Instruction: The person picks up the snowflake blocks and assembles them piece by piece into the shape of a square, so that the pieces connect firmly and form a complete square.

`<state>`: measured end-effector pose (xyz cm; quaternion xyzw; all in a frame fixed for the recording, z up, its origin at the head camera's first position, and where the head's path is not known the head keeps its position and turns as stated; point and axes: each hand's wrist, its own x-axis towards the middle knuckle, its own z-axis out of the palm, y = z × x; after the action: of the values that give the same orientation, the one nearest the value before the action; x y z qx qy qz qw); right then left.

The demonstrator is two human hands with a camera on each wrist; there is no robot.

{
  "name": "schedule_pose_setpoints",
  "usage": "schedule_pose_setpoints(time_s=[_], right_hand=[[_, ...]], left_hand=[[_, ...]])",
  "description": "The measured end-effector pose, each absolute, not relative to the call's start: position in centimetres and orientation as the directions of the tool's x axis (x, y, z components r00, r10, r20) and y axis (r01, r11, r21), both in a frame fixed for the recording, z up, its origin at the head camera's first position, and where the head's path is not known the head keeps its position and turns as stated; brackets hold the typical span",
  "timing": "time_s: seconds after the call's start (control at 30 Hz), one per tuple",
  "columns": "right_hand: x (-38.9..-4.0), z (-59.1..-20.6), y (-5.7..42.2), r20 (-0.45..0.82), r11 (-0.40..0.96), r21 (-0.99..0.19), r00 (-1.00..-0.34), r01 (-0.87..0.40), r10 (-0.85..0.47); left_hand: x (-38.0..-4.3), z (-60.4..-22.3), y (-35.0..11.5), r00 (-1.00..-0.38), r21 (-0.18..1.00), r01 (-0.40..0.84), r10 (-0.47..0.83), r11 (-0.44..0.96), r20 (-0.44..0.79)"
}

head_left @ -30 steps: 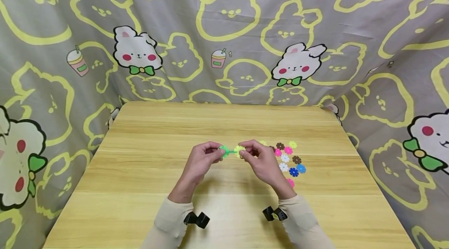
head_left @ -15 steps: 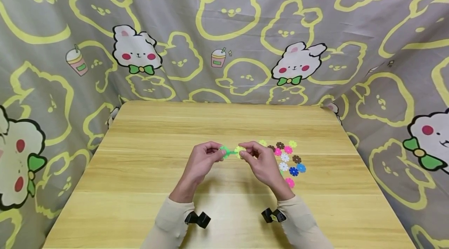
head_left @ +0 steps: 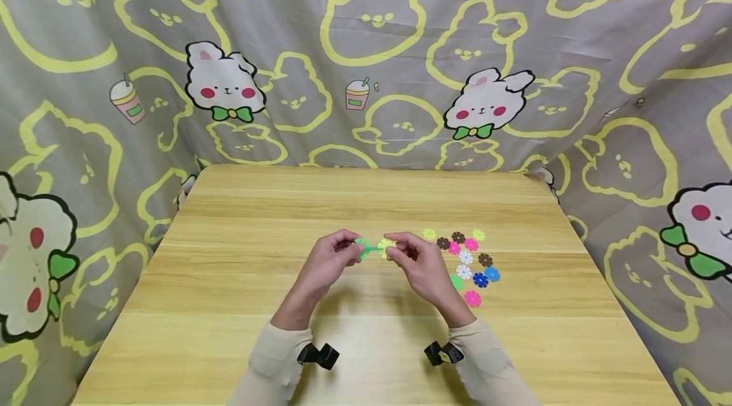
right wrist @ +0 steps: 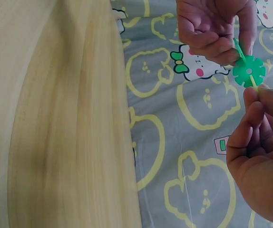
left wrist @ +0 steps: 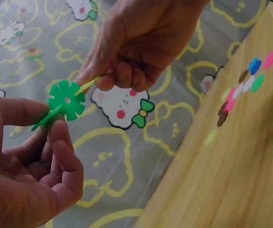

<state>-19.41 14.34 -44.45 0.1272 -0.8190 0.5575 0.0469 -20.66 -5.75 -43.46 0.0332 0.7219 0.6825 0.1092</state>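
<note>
My left hand [head_left: 327, 261] pinches the left green disc [head_left: 366, 247] between thumb and index finger; the gap equals the disc's thickness, and the other fingers curl loosely. My right hand [head_left: 421, 263] pinches the yellow disc [head_left: 384, 244] in the same way.

The middle green disc [left wrist: 60, 96] sits between the two end discs and appears to be joined to both at its slots. It stands crosswise to them: the wrist views show its face, the head view its edge. I cannot tell whether my fingertips touch its rim.

The joined row is raised above the table [head_left: 240, 279]. Its long axis runs left to right, in line with both pairs of fingertips, one hand at each end. Neither hand is nearer to the middle disc in any clear degree.

The loose discs, among them a dark blue disc [head_left: 481, 279] and a brown disc [head_left: 485, 260], lie flat on the table to the right. My right hand is nearer to them; my left hand is well apart.
</note>
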Motion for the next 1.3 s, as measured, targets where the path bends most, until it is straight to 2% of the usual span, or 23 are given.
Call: schedule_pose_setpoints(time_s=[0.17, 0.4, 0.63, 0.9, 1.1, 1.3], right_hand=[[-19.4, -44.5, 14.5, 0.221, 0.349, -0.901, -0.965, -0.259, -0.144], [-19.4, -44.2, 14.4, 0.185, 0.333, -0.916, -0.972, -0.225, -0.147], [-19.4, -44.2, 14.0, 0.160, 0.279, -0.940, -0.977, -0.195, -0.144], [-19.2, -43.9, 13.7, 0.147, 0.267, -0.947, -0.980, -0.179, -0.133], [-19.0, -43.6, 13.9, 0.096, 0.266, -0.955, -0.986, -0.130, -0.135], [-19.3, -43.9, 15.5, 0.098, 0.265, -0.955, -0.986, -0.131, -0.135]], left_hand=[[-20.5, -43.4, -5.5, -0.973, 0.988, -0.029, 0.222, 0.155, -0.063], [-20.3, -43.4, -5.5, -0.952, 0.986, 0.033, 0.305, 0.163, -0.018], [-20.1, -44.1, -5.0, -0.923, 0.968, 0.186, 0.367, 0.166, 0.115], [-20.0, -44.4, -4.4, -0.940, 0.938, 0.264, 0.277, 0.226, 0.198], [-20.0, -44.4, -4.4, -0.950, 0.935, 0.258, 0.239, 0.242, 0.200], [-20.0, -44.3, -4.6, -0.957, 0.941, 0.246, 0.210, 0.232, 0.199]])
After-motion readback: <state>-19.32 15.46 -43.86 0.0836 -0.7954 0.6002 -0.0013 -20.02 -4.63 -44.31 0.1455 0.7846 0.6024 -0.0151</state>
